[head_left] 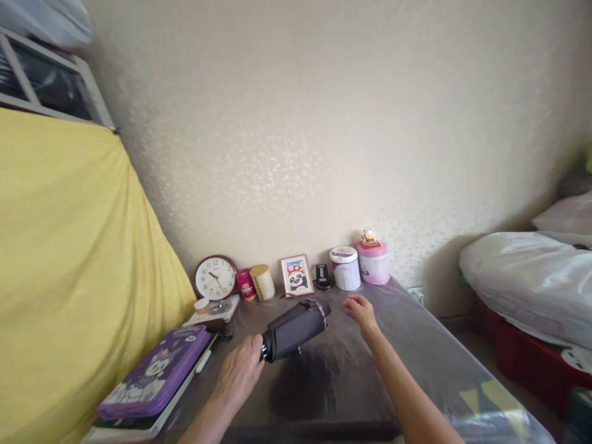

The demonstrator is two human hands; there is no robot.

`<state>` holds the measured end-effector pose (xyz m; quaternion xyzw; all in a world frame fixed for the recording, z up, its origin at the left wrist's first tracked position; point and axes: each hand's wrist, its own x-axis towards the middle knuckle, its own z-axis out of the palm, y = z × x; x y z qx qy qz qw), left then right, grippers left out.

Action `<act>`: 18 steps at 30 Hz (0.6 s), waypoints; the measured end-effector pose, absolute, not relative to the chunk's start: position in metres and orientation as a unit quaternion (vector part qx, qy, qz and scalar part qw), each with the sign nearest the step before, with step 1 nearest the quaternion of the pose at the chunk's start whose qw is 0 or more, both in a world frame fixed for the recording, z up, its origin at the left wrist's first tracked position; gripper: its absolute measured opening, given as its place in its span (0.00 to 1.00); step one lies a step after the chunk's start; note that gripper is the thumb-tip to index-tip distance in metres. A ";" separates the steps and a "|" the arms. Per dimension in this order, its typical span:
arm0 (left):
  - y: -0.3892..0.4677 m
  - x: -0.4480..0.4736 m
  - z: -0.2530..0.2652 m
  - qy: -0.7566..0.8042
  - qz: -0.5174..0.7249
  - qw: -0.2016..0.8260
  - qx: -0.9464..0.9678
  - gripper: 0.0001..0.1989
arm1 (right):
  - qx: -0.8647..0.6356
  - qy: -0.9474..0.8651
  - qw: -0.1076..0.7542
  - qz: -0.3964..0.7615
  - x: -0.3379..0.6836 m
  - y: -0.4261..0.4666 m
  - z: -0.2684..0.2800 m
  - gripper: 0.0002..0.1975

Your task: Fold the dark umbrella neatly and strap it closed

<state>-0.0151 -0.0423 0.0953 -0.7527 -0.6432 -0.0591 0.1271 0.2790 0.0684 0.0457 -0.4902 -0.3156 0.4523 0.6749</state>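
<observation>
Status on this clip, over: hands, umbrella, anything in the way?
Left hand gripping folded umbrella by one end. Right hand empty, apart from it. Nothing seen between right hand and umbrella; framed picture stands farther back.

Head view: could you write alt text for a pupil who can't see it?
The left hand holds a folded black umbrella over a dark table; the right hand, empty, is near its far end. Behind stand a clock and a panda picture.

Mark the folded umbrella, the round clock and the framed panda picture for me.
Folded umbrella (296,331), head view: middle of its dark wrapped canopy.
Round clock (215,279), head view: near the centre of its white dial.
Framed panda picture (296,277), head view: the panda inside the frame.
</observation>
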 end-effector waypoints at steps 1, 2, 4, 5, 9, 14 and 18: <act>-0.038 -0.017 0.097 -0.653 -0.073 0.116 -0.745 0.07 | -0.490 -0.318 0.672 0.455 0.280 0.067 0.044 0.12; -0.033 -0.019 0.098 -0.666 -0.096 0.088 -0.734 0.06 | -0.490 -0.320 0.669 0.459 0.282 0.066 0.042 0.11; -0.023 -0.023 0.102 -0.693 -0.157 -0.037 -0.703 0.02 | -0.489 -0.325 0.661 0.466 0.286 0.064 0.040 0.09; -0.018 -0.026 0.104 -0.695 -0.185 -0.123 -0.684 0.05 | -0.490 -0.327 0.657 0.470 0.289 0.064 0.039 0.09; -0.007 -0.032 0.113 -0.637 -0.226 -0.369 -0.638 0.19 | -0.495 -0.330 0.642 0.483 0.300 0.062 0.037 0.07; -0.002 -0.021 0.124 -0.619 -0.158 -0.102 -0.763 0.14 | -0.499 -0.329 0.636 0.488 0.312 0.062 0.036 0.07; 0.002 -0.013 0.133 -0.577 -0.083 0.071 -0.809 0.10 | -0.499 -0.328 0.641 0.482 0.316 0.063 0.034 0.07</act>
